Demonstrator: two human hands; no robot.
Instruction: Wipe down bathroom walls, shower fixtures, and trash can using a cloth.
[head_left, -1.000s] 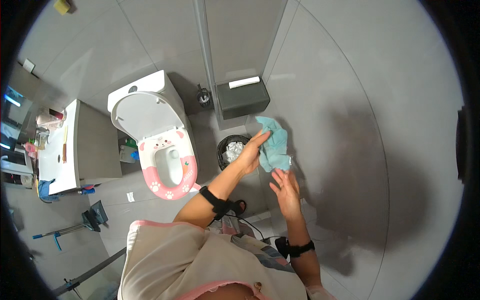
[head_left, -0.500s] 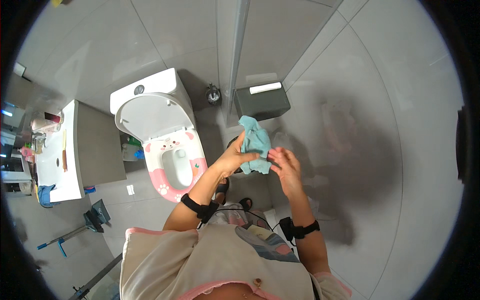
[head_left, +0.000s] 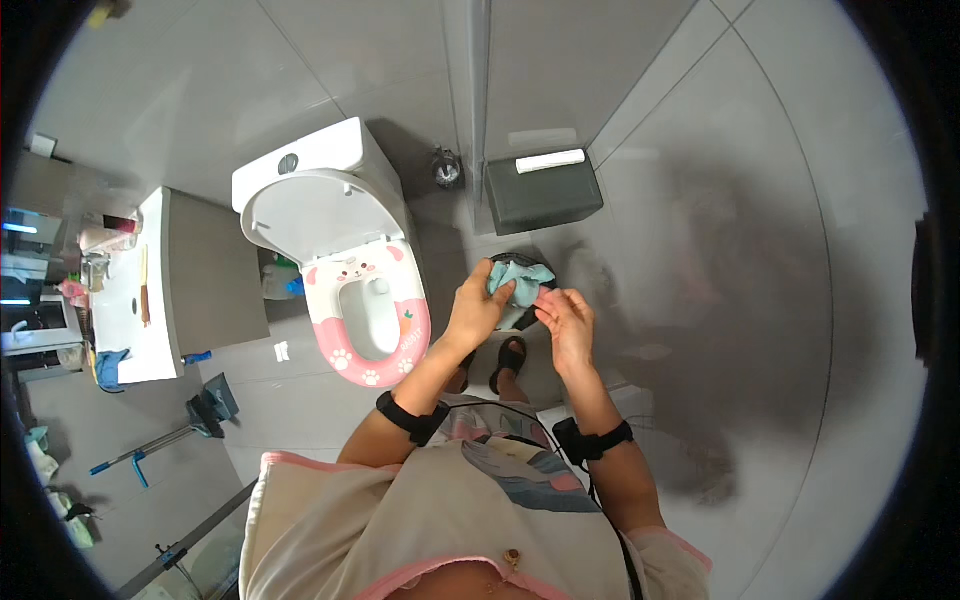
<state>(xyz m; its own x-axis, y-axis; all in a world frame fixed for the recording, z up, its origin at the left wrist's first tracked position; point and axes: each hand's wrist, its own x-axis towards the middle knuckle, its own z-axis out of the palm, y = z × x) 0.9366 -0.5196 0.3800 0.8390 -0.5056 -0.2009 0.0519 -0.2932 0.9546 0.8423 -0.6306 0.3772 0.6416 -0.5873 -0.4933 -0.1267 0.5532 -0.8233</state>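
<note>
A crumpled teal cloth (head_left: 522, 282) is bunched in my left hand (head_left: 476, 310), thumb on top and fingers behind it. My right hand (head_left: 568, 328) meets the cloth's right edge, its thumb and fingertips drawn together there. Whether something small sits between those fingertips is too fine to make out. Directly below the cloth is a round black bin (head_left: 512, 257), its opening mostly covered by the cloth and hands.
A toilet (head_left: 418, 345) with raised lid and pink animal-pattern seat stands left. Beyond the bin sits a dark grey box (head_left: 543, 200) carrying a white bar. A sink cabinet (head_left: 215, 280) is farther left, with a blue-handled squeegee (head_left: 140, 460) nearby. A glass partition edge (head_left: 480, 110) rises ahead.
The cloth has become more tightly bunched and now lies over the bin. My right fingers have closed in from a spread pose. The whole view has shifted slightly.
</note>
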